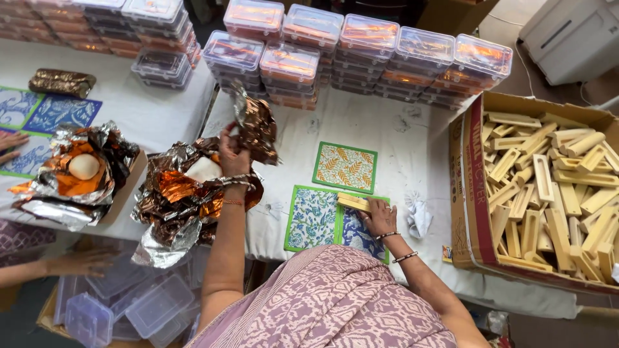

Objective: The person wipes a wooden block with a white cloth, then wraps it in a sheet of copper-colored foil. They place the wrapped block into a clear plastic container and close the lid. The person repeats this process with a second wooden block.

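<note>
White cloth covers your table, with filled clear boxes stacked along the upper edge. Your left hand pinches crinkly copper foil above the centre-left foil heap. Your right hand presses a smooth wooden block onto 3 patterned tiles, fingers flat. More blocks fill the carton at right.

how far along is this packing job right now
Done: many filled clear boxes stacked along the table's far edge. In hand: left hand lifts a brown foil sheet; right hand rests on a wooden piece atop patterned tiles. Left: a carton of wooden pieces and empty boxes below.
</note>
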